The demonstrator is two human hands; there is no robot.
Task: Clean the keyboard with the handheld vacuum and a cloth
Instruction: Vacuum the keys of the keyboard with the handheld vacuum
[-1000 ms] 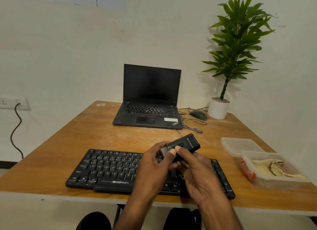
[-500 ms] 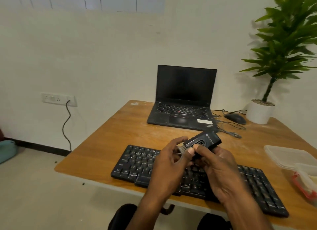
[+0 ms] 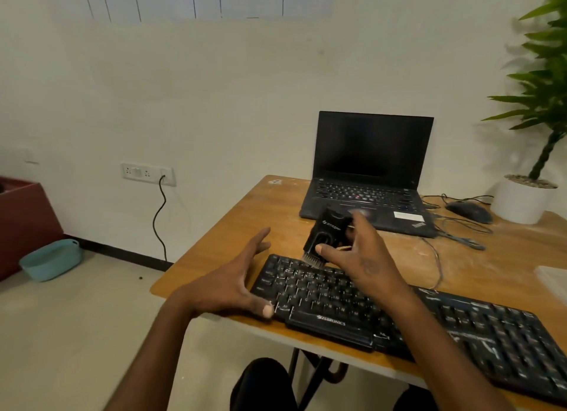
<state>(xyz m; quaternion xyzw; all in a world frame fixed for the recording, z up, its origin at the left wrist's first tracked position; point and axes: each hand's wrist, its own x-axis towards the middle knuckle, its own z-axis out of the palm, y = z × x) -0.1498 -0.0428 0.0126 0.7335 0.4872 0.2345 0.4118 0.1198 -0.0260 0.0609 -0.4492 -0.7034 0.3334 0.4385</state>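
Note:
A black keyboard (image 3: 399,312) lies along the front edge of the wooden desk (image 3: 245,220). My right hand (image 3: 359,257) grips a small black handheld vacuum (image 3: 326,235), tilted with its brush nozzle pointing down just above the keyboard's far left corner. My left hand (image 3: 236,281) hovers with fingers spread at the keyboard's left end, the thumb close to its front left corner. The cloth is out of view.
An open black laptop (image 3: 368,177) stands at the back of the desk. A mouse (image 3: 469,211) with loose cables and a white potted plant (image 3: 524,195) are at the back right. A plastic lid edge (image 3: 552,275) shows at the right. On the floor sits a teal basin (image 3: 50,258).
My left hand let go of the vacuum and moved left, fingers spread. My right hand turned the vacuum nozzle-down toward the keyboard's left corner. The view swung left; the cloth container left the frame.

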